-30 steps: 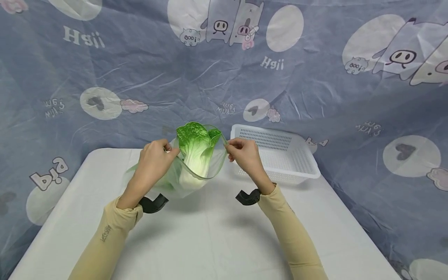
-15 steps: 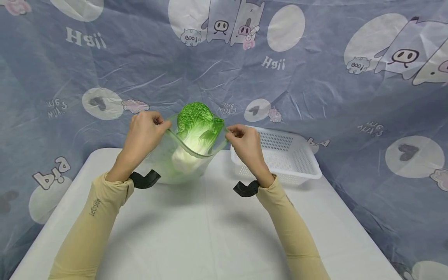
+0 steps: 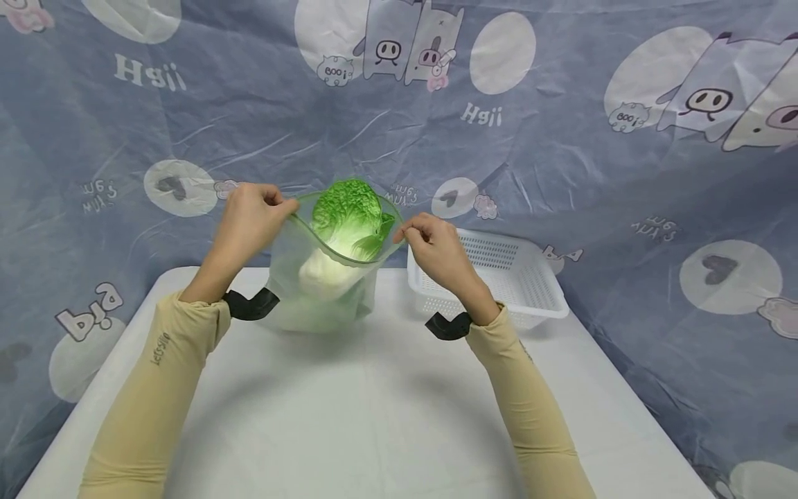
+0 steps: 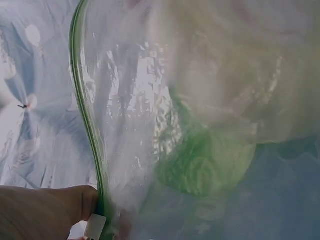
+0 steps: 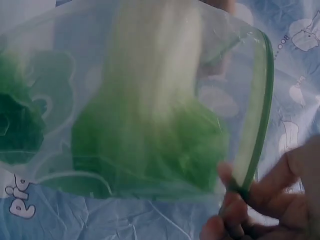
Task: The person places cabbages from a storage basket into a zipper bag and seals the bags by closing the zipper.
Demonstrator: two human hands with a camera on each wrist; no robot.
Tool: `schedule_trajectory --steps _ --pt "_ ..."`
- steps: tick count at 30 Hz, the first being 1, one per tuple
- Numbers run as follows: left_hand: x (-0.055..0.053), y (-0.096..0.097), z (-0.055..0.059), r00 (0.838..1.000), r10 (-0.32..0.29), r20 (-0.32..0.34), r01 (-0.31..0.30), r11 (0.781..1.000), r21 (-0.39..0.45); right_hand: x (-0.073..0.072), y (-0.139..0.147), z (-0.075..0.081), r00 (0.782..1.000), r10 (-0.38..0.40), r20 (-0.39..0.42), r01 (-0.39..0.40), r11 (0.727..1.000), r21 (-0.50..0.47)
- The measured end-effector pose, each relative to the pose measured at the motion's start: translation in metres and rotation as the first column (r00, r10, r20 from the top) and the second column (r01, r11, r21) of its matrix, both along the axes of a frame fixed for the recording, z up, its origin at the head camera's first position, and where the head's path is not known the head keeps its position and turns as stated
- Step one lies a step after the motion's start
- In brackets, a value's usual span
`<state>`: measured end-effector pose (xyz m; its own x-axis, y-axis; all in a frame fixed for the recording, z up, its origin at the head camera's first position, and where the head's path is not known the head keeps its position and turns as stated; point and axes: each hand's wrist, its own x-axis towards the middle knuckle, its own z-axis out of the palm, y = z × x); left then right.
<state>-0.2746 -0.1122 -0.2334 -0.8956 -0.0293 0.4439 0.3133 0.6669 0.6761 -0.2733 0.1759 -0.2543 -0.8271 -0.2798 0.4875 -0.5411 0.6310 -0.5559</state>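
Note:
A translucent zip bag with a green zip rim hangs mouth-up, held between both hands. My left hand pinches the rim's left end, close to a white slider in the left wrist view. At the other end of the mouth, the right hand pinches the rim between thumb and fingers. Inside stands a Chinese cabbage, its crinkled green leaves rising above the front rim and its pale stem showing through the plastic. Another green vegetable appears deeper in the bag in the right wrist view, blurred by the film.
A white perforated plastic basket stands at the back right of the white table, just beyond the right hand. A blue-grey cartoon-print cloth hangs right behind the table's far edge.
Both hands have raised the bag's mouth, the left hand also moving left. The bag has gone from lying slanted to hanging upright, and the cabbage has come up with it.

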Motion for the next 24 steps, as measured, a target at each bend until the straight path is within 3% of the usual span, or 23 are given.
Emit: schedule_trajectory --steps 6,11,17,21,22,24 --pt "-0.007 -0.010 0.001 0.999 0.000 0.033 -0.001 1.000 0.021 -0.006 0.004 -0.003 0.997 0.075 -0.010 -0.075 0.997 0.034" --pt "-0.009 -0.017 0.003 0.999 0.009 0.053 -0.010 1.000 0.026 -0.013 0.005 -0.005 0.996 0.083 -0.044 -0.083 0.997 -0.005" --pt "-0.008 -0.025 0.007 0.997 0.029 0.078 -0.035 0.997 0.070 -0.018 0.005 -0.007 0.994 0.103 -0.023 -0.104 0.992 -0.068" --pt "-0.003 -0.032 0.008 0.988 -0.073 0.136 0.053 0.988 0.146 -0.021 0.005 -0.009 0.991 0.129 -0.029 -0.132 0.985 -0.113" --pt "-0.002 -0.034 0.007 0.978 -0.122 0.170 0.093 0.981 0.171 -0.022 0.006 -0.009 0.991 0.132 -0.033 -0.135 0.983 -0.121" --pt "-0.001 -0.039 0.004 0.943 -0.235 0.238 0.181 0.957 0.227 -0.024 0.007 -0.011 0.990 0.132 -0.042 -0.137 0.980 -0.142"
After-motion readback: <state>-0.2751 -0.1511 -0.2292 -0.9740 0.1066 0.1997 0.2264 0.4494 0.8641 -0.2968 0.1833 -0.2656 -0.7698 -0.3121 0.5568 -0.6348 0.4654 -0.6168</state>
